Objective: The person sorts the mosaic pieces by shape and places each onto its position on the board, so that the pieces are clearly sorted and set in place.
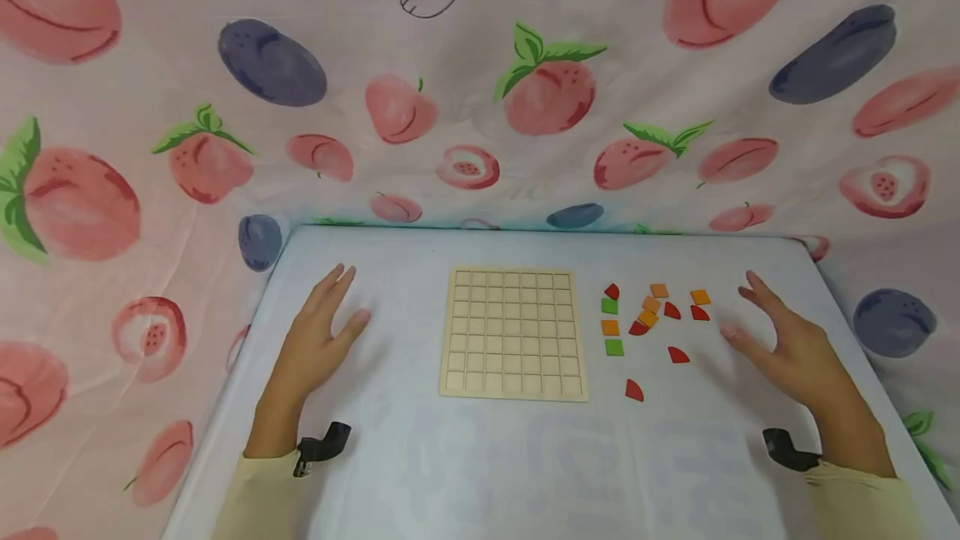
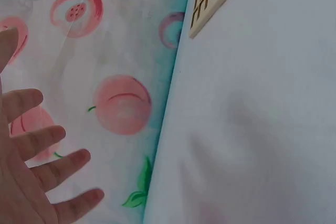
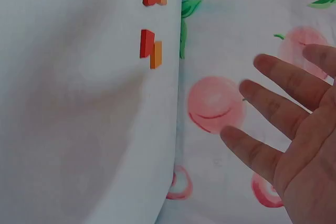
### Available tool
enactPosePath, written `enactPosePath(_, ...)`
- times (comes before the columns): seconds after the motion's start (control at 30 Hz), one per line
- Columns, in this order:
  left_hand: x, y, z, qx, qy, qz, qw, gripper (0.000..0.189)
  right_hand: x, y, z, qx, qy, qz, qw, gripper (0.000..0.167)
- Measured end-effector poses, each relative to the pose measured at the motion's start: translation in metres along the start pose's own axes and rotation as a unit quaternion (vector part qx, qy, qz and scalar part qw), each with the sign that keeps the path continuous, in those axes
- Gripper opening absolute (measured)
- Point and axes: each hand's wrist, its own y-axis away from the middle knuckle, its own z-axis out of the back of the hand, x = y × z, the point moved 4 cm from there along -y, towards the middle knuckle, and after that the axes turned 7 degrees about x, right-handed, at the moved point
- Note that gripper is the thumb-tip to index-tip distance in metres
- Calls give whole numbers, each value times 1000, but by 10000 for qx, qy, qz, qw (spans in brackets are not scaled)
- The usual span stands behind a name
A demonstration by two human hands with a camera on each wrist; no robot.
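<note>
A pale wooden grid board (image 1: 513,333) lies flat in the middle of the white table, its square cells bare. To its right are scattered small pieces: red quarter-circles such as this red piece (image 1: 634,390), orange squares like this orange square (image 1: 611,327), and two green squares, one being this green square (image 1: 614,347). My left hand (image 1: 315,344) is held above the table left of the board, fingers spread, holding nothing. My right hand (image 1: 791,348) hovers right of the pieces, likewise spread and holding nothing. In the right wrist view an orange square (image 3: 156,55) touches a red piece (image 3: 147,43).
Behind and beside the white table (image 1: 480,465) hangs a cloth (image 1: 420,40) printed with peaches and dark plums. A black strap mount (image 1: 324,443) sits on the left wrist, and another black mount (image 1: 789,450) on the right.
</note>
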Motion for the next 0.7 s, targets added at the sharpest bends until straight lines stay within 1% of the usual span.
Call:
enactPosePath(0.1, -2, -3, -8, -279, 492, -242, 9981, 61, 4, -3, -6, 23, -15, 109, 9999, 88)
enactPosePath(0.17, -4, -5, -14, -440, 785, -325, 9954, 56, 8, -5, -12, 33, -67, 190, 9998, 82)
enactPosePath(0.23, -4, -8, -21, -550, 1057, -271, 9925, 51, 11, -7, -18, 40, -164, 298, 9994, 74)
enactPosePath(0.3, -4, -11, -29, -594, 1317, -109, 9895, 48, 14, -10, -24, 32, -252, 398, 9989, 65)
enactPosePath(0.4, -1, -15, -43, -588, 1563, 118, 9859, 45, 20, -14, -34, 58, -382, 483, 9981, 53)
enactPosePath(0.5, -2, -20, -56, -521, 1761, 214, 9828, 43, 26, -20, -43, 162, -462, 491, 9976, 44)
enactPosePath(0.6, -6, -25, -69, -421, 1921, 307, 9800, 44, 32, -27, -52, 299, -559, 493, 9968, 39)
enactPosePath(0.7, -11, -30, -82, -308, 2130, 409, 9757, 45, 37, -34, -61, 524, -798, 511, 9941, 38)
